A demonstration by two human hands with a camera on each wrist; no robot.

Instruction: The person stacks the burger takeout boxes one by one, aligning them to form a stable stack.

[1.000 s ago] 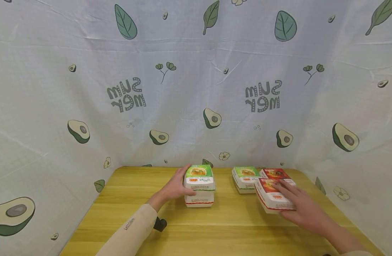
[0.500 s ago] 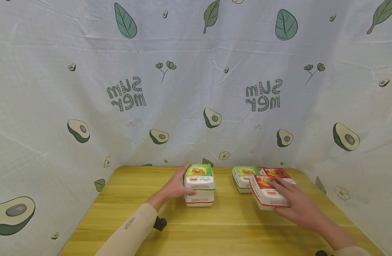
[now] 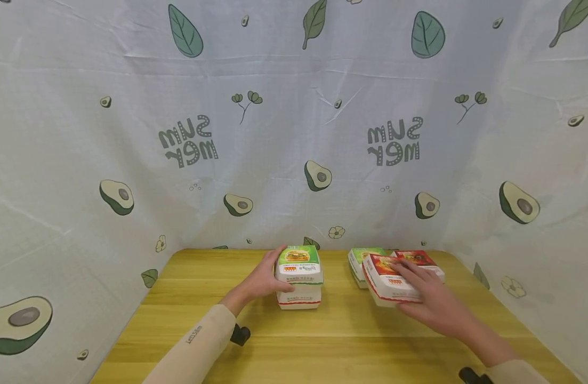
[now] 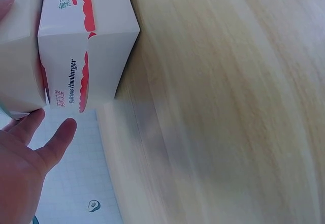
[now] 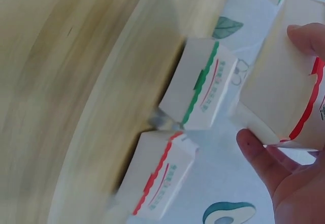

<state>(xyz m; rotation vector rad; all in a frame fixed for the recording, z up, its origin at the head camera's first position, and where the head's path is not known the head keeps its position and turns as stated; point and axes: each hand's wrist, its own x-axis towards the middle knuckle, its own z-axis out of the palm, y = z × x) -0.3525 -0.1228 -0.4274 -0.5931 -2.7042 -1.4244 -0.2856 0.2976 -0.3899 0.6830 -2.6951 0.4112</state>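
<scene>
Left of centre, a green-topped burger box (image 3: 298, 265) sits on a red-trimmed burger box (image 3: 298, 303). My left hand (image 3: 261, 276) grips the upper box from its left, thumb at the front and fingers round the back. The left wrist view shows the lower box (image 4: 81, 51) upright on the wood. My right hand (image 3: 430, 300) holds a red-topped burger box (image 3: 389, 282) between thumb and fingers. In the right wrist view that box (image 5: 284, 76) is off the table and tilted.
Behind the held red box stand another green burger box (image 3: 357, 271) and a red burger box (image 3: 433, 266), side by side near the wooden table's (image 3: 322, 357) back edge. A white curtain (image 3: 284, 133) with avocado prints hangs behind and at both sides.
My right hand has carried the red burger box up and to the left, so it now overlaps the back green box more. My left hand and its stack have stayed put.
</scene>
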